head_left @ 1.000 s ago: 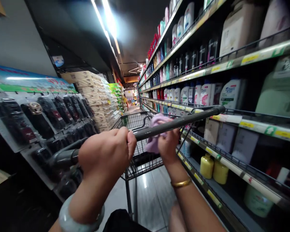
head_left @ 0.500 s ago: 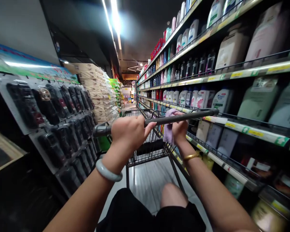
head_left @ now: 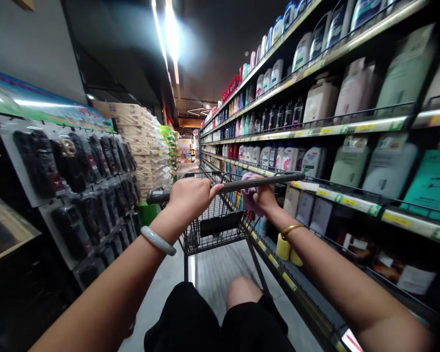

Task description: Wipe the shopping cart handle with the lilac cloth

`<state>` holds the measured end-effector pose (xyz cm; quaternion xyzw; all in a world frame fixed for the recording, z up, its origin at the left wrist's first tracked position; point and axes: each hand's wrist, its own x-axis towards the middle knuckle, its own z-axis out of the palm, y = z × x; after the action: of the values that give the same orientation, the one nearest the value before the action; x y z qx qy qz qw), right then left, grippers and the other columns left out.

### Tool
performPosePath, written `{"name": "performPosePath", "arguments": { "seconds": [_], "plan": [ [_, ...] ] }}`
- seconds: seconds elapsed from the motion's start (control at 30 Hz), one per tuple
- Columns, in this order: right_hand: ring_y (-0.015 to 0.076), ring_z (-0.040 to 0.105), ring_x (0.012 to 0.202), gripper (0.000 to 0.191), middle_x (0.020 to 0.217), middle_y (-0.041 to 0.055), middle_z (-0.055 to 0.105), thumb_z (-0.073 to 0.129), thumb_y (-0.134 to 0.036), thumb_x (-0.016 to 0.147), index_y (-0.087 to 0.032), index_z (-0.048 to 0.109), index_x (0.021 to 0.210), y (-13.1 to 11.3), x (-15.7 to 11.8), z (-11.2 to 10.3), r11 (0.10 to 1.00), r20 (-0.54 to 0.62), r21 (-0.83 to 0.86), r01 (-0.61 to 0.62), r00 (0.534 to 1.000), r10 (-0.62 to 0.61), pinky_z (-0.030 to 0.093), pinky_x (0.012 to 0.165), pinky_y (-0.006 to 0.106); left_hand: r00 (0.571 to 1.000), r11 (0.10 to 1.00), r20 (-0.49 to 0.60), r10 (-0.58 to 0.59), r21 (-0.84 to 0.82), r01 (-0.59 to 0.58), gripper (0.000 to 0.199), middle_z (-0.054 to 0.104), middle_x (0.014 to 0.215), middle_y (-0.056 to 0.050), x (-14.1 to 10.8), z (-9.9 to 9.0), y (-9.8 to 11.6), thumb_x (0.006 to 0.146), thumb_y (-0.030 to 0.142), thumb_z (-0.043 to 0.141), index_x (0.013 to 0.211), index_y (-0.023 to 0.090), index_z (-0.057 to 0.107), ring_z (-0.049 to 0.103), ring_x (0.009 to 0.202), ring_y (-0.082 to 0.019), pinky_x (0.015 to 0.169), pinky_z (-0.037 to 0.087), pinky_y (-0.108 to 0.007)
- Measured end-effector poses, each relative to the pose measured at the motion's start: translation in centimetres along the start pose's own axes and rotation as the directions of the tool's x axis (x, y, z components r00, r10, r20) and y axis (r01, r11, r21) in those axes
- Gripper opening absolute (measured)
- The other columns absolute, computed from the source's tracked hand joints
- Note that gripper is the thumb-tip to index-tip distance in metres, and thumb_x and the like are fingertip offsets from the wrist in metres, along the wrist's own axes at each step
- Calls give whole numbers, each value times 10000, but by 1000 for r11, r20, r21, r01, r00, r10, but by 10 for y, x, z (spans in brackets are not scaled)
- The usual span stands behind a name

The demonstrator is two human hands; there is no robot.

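Observation:
My left hand (head_left: 191, 196) is closed round the dark handlebar (head_left: 238, 185) of a shopping cart, near its left end. A bunched purple cloth (head_left: 250, 194) is in my right hand (head_left: 266, 199), whose fingers are closed over it against the bar, right of the middle. Part of the cloth hangs below the bar. Beyond the handle is the cart's black wire basket (head_left: 220, 227); I cannot make out anything lying in it. A pale bangle (head_left: 157, 240) circles my left wrist and a gold one (head_left: 291, 230) my right.
Close on the right runs a long shelf (head_left: 355, 208) of shampoo and other bottles. At the left hang packaged dark slippers (head_left: 71, 230), with a stack of cartons (head_left: 132, 146) farther on. A grey floor (head_left: 212, 274) runs ahead along the aisle.
The right-hand bottles now look smaller and sit farther left, and a turquoise one has come into view. The cloth is more bunched. Both hands stay on the bar.

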<state>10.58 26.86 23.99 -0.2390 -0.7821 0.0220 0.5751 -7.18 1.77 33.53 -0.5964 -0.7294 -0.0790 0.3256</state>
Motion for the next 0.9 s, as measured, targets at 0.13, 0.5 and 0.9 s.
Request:
{"name": "performPosePath", "arguments": {
  "seconds": [0.13,0.5,0.9],
  "plan": [
    [266,657,1129,390,1143,115,747,452,-82,773,-182,728,1030,-7,1,-3,998,12,4,-67,998,67,522,1093,446,994,994,70,79,74,-85,742,800,1017,-195,10,-17,0,1079,607,245,963,137,806,742,1021,-338,843,472,-402],
    [244,685,1117,390,1231,108,760,516,-84,809,-200,746,1102,-12,4,3,995,34,-6,-98,995,98,545,1066,401,958,981,263,110,-184,-62,938,784,1010,-204,48,-5,14,929,865,162,924,178,801,743,922,-336,799,554,-414],
    [273,645,1271,480,1264,164,758,491,-60,787,-148,735,1191,-8,-8,1,973,-80,-64,-221,973,216,465,1193,431,974,996,222,42,-89,-23,579,809,1068,-176,40,-1,7,858,713,547,1047,240,823,760,940,-334,813,581,-397]
  ]
}}
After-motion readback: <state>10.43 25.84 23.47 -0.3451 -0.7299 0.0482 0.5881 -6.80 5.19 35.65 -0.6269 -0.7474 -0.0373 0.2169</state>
